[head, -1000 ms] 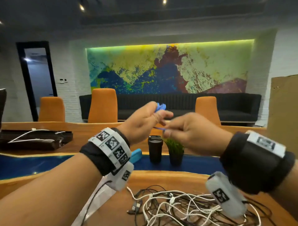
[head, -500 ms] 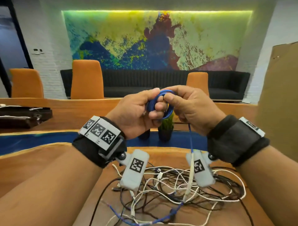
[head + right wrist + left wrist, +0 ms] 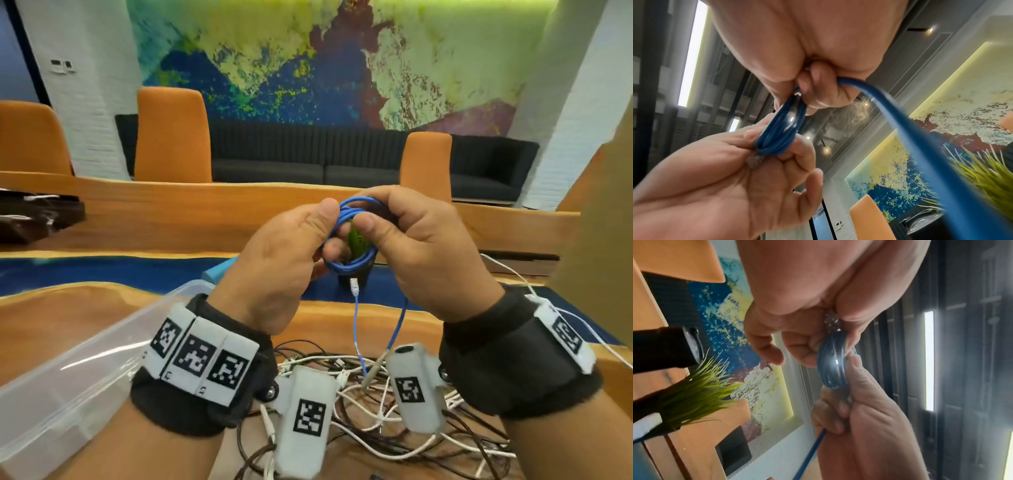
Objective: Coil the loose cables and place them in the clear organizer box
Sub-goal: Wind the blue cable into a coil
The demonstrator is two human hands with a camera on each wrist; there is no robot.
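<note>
Nearest the camera, head view: tangled pile of loose cables [image 3: 394, 411], white and dark, on the wooden bench [image 3: 51, 318] below both wrists. Clear organizer box [image 3: 68, 383] sits on the bench at lower left, just beside the left forearm, touching the edge of the pile or close to it, cannot tell which. Both wrists wear black bands with white marker tags.

Above the pile, both hands are raised off the bench and meet around the blue cable [image 3: 352, 236], which is wound into a small coil of several loops. Left hand [image 3: 274, 260]: thumb on top of the coil, fingers curled under it, pinching the loops together. Right hand [image 3: 428, 250]: thumb and fingers curled round the other side of the coil, gripping it. Wrist views confirm: left hand [image 3: 719, 183] pinches the bunched loops, right hand [image 3: 865, 426] closes on the coil and the trailing strand.

From the coil, a loose tail of the blue cable hangs down in a U between the hands, one end with a white plug [image 3: 355, 285] dangling free in the air, the other side dropping toward the pile.

Behind the hands, partly hidden: small green plant [image 3: 358, 240] in a dark pot on the blue strip of the bench. Further back: orange chairs [image 3: 171, 133], black sofa [image 3: 308, 154], bright abstract mural [image 3: 308, 58] on the wall.
</note>
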